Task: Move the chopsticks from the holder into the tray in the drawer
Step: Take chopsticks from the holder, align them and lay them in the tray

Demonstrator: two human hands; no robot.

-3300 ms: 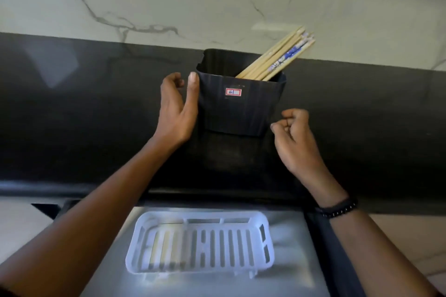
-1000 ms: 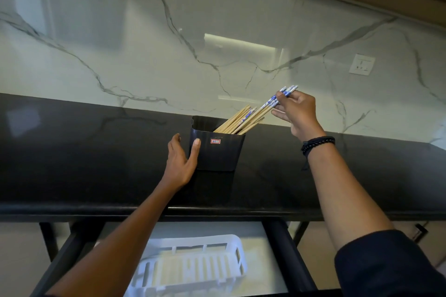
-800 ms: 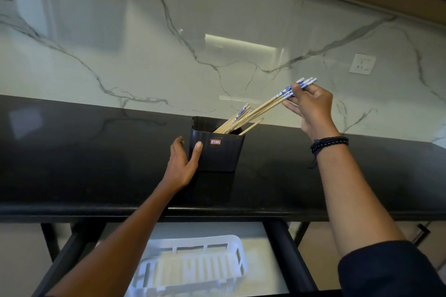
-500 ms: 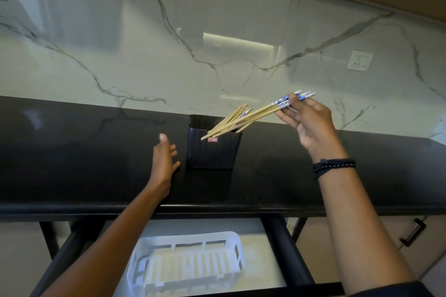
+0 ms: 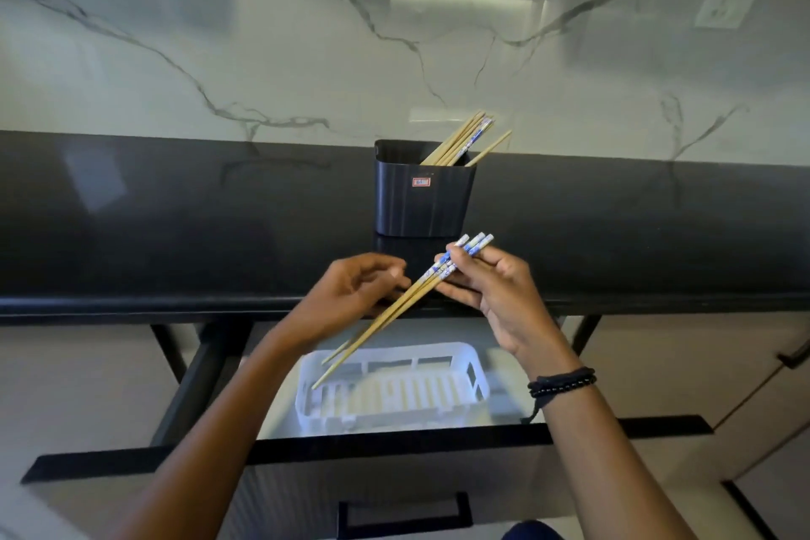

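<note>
A black holder (image 5: 423, 197) stands on the dark counter with several chopsticks (image 5: 464, 138) leaning out to the right. My right hand (image 5: 495, 294) grips a small bunch of bamboo chopsticks (image 5: 385, 316) near their blue-patterned ends. Their tips slant down-left over the white slotted tray (image 5: 390, 386) in the open drawer. My left hand (image 5: 350, 298) touches the middle of the bunch, fingers curled around it. The bunch hangs above the tray.
The black counter's front edge (image 5: 131, 305) runs just above the open drawer (image 5: 394, 445). A marble wall (image 5: 307, 57) with a socket (image 5: 723, 7) rises behind. A lower drawer handle (image 5: 403, 511) shows below.
My right hand has pulled a bunch of chopsticks out of the holder and brought it down over the drawer. My left hand left the holder's side and came to the bunch.
</note>
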